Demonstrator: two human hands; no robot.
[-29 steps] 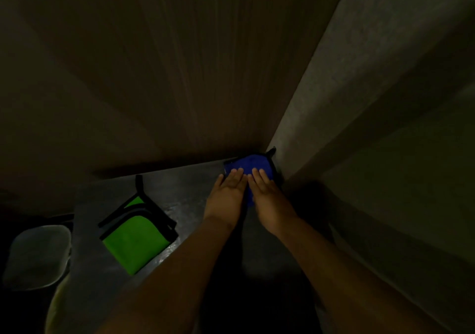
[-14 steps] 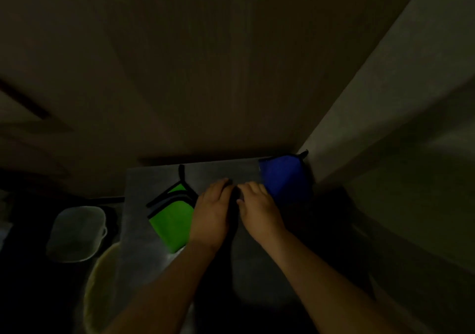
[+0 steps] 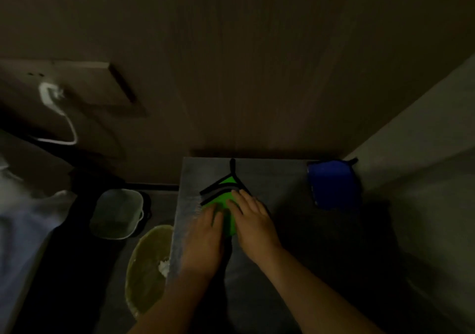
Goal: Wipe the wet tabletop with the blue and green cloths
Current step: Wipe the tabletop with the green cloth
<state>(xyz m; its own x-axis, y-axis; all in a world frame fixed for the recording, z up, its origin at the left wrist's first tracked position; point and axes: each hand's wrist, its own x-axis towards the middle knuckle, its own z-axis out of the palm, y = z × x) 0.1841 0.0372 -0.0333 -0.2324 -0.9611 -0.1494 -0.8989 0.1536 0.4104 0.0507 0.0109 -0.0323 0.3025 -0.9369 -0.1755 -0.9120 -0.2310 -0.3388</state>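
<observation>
A green cloth (image 3: pixel 224 198) with black trim and a black loop lies near the left side of the dim grey tabletop (image 3: pixel 272 174). Both hands rest flat on it, fingers together: my left hand (image 3: pixel 205 233) on its near left part, my right hand (image 3: pixel 253 220) on its right part. Much of the cloth is hidden under them. A blue cloth (image 3: pixel 331 184) lies alone in the table's far right corner, against the wall.
The scene is very dark. A wood-grain wall (image 3: pixel 257 76) backs the table and a pale wall (image 3: pixel 424 141) closes its right side. Left of the table on the floor stand a pale plastic tub (image 3: pixel 117 214) and a yellowish round bin (image 3: pixel 147 269). A white cable (image 3: pixel 64 117) hangs at left.
Both hands left the blue cloth in the corner and moved left across the table onto the green cloth. The view also swung left.
</observation>
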